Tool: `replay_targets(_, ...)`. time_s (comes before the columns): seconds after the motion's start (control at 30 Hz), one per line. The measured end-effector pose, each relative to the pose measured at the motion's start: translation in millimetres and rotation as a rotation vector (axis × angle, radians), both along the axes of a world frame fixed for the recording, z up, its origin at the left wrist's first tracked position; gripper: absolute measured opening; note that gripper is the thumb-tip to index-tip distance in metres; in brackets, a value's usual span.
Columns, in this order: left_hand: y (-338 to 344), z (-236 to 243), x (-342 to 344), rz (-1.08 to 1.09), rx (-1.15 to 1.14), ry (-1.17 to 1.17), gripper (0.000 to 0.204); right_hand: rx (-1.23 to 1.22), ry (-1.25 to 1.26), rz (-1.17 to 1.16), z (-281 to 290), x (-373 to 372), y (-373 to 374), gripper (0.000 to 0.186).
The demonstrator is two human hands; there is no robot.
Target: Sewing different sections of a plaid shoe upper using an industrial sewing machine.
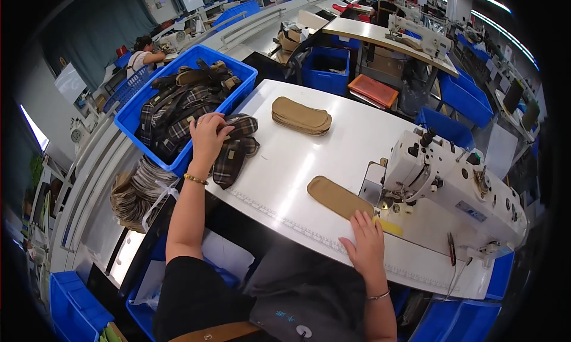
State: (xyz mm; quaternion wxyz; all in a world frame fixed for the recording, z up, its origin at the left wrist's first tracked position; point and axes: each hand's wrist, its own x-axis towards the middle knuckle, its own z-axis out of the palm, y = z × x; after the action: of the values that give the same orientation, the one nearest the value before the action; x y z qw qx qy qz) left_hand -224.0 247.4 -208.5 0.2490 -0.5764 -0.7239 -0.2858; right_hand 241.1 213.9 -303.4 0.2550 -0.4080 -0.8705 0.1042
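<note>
My left hand [207,137] has curled fingers at the near right rim of a blue crate [128,128] heaped with dark plaid fabric pieces [178,95]; what its fingertips hold is unclear. More plaid pieces [231,163] lie just right of it on the white sewing table [297,163]. My right hand [366,247] rests with fingers stretched out on the near end of a flat tan padded piece [339,196], beside the needle area of a white sewing machine [440,181]. A stack of similar tan pieces [300,113] lies farther back on the table.
Small scissors or snips [452,247] lie right of my right hand. A striped cord bundle [134,202] hangs at the table's left. Blue bins [324,68] and an orange flat item [372,89] are beyond the table. Other people [143,59] sit at machines in the background.
</note>
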Motion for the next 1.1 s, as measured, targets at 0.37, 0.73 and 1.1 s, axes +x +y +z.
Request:
replay_targets(0.37, -80, -26, 209, -0.825, -0.357, -1.150, 0.020, -0.741, 1.115, 0.239, 10, -13, -27, 0.053)
replay_targets(0.73, -119, -70, 262, -0.907, -0.702, -1.704, 0.017, -1.292, 1.144, 0.165, 8, 8, -66, 0.027)
replay_targets(1.1, -107, -64, 247, -0.847, -0.630, -2.214, 0.043, -1.351, 0.609, 0.452, 13, -3, -83, 0.026)
